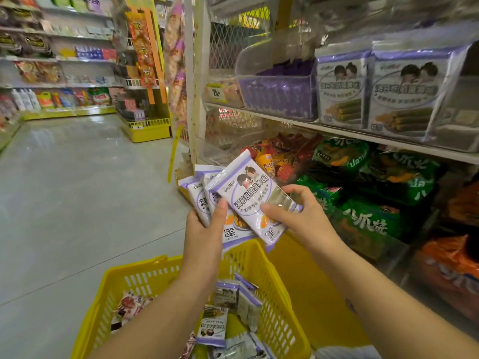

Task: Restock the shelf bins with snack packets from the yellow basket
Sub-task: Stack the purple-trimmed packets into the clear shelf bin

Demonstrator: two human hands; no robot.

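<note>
Basket (pixel 111 294) runs off the bottom edge — rear packets (pixel 195 195) hide partly behind the front packet (pixel 243 187); far shelves (pixel 64 60) are too blurred to read.

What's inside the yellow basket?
Inside the yellow basket lie purple-and-white snack packets and a red-patterned packet. The left forearm covers the middle, so what lies beneath is hidden.

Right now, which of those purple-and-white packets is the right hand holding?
The front packet, cartoon label fully showing: the right hand pinches its side, while the left hand grips the packets behind.
</note>
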